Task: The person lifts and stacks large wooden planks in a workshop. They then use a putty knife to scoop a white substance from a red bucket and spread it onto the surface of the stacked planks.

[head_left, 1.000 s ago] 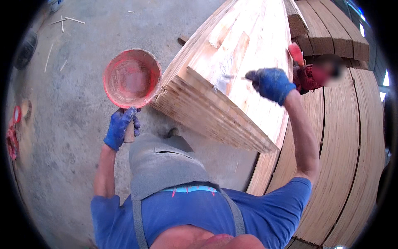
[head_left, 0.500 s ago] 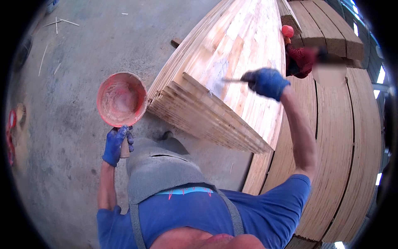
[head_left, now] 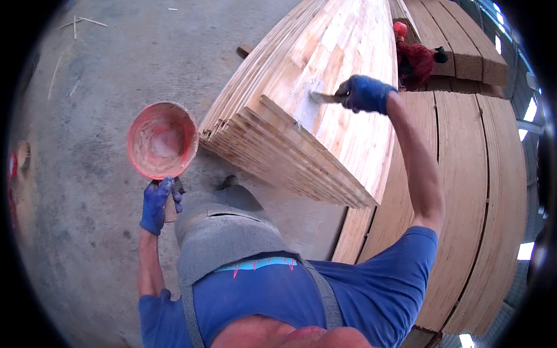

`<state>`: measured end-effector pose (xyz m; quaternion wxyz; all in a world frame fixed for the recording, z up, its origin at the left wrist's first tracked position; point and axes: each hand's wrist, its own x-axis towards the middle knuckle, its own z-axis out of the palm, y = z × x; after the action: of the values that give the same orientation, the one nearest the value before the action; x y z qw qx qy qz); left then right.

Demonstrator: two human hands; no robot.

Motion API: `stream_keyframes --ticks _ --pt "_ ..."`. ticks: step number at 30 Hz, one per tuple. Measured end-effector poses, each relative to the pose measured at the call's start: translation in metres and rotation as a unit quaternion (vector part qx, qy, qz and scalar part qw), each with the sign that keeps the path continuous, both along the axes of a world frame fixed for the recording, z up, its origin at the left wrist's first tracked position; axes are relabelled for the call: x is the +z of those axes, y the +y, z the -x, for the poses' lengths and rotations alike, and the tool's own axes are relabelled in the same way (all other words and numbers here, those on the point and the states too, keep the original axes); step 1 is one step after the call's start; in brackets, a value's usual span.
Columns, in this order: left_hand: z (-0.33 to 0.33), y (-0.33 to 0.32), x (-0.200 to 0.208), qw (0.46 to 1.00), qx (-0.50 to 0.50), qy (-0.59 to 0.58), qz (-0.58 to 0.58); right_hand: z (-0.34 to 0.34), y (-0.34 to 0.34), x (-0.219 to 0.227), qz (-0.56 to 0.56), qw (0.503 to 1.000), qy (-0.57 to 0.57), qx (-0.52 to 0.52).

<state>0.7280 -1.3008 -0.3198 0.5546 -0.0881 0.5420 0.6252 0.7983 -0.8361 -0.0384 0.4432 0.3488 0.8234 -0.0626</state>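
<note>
My right hand (head_left: 366,94), in a blue glove, is closed around a putty knife (head_left: 325,97). Its blade meets a whitish filler patch (head_left: 306,106) near the close end of the top wooden panel (head_left: 354,133). Blue-gloved too, my left hand (head_left: 156,204) grips the near side of a red bucket (head_left: 138,139) and keeps it tilted beside the stack's left corner. Pale filler coats the inside of the bucket. A tan handle-like piece (head_left: 170,210) shows beside my left fingers; how it joins the bucket is hidden.
The panels form a thick layered stack (head_left: 290,153). More wood stacks (head_left: 458,197) stand to the right. A person in red (head_left: 416,61) is beyond the stack's right edge, near a red container (head_left: 400,28). Thin wood strips (head_left: 75,24) lie on the concrete floor (head_left: 87,174).
My right hand has moved slightly up and left, bringing the knife blade onto the filler patch. The bucket in my left hand has shifted a little left. The person in red has leaned lower.
</note>
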Motion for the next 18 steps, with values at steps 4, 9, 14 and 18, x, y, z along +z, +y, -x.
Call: stream_keyframes --ticks 4,9,14,18 --pt "0.002 0.010 -0.004 1.000 -0.004 -0.012 -0.018 -0.002 -0.047 0.024 0.031 0.999 0.010 0.041" --pt "0.015 0.024 0.002 0.999 -0.031 0.006 -0.028 -0.011 0.008 0.033 -0.048 0.991 0.113 -0.048" --pt "0.030 0.036 0.014 0.999 -0.046 0.024 0.007 0.021 0.047 0.015 -0.090 0.994 0.055 -0.017" --pt "0.048 0.042 0.016 0.997 -0.070 0.043 -0.004 0.039 0.028 0.006 -0.049 0.998 -0.030 0.029"
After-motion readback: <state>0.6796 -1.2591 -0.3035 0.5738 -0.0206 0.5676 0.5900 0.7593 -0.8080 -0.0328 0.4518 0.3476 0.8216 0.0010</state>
